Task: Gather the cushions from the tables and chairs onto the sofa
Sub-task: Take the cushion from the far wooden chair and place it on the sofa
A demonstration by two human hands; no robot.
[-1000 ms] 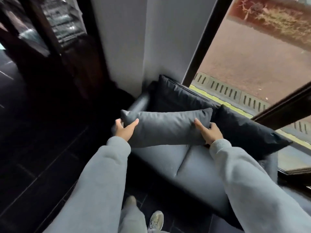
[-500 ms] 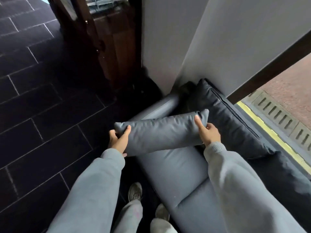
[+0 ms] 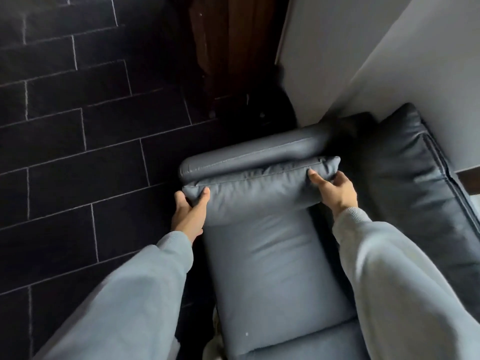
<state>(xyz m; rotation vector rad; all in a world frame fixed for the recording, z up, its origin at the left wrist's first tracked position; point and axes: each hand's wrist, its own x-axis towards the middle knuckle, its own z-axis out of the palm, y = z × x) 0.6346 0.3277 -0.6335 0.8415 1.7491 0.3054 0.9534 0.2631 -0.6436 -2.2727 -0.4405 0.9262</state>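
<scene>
A long grey cushion (image 3: 257,190) lies across the far end of the grey sofa's seat (image 3: 272,276), pressed up against the rounded armrest (image 3: 249,154). My left hand (image 3: 189,214) grips its left end, thumb on top. My right hand (image 3: 335,189) holds its right end, fingers over the upper edge. A dark, almost black cushion (image 3: 413,178) leans against the sofa's back at the right.
Dark floor tiles (image 3: 78,152) with pale joints fill the left half. A grey wall corner (image 3: 350,61) rises behind the sofa, with dark wooden furniture (image 3: 228,42) beside it. My sleeves cover the lower part of the view.
Both hands have lowered the grey cushion from mid-air onto the seat, up against the armrest. My view has tilted down, so the window and outdoor ground are out of sight.
</scene>
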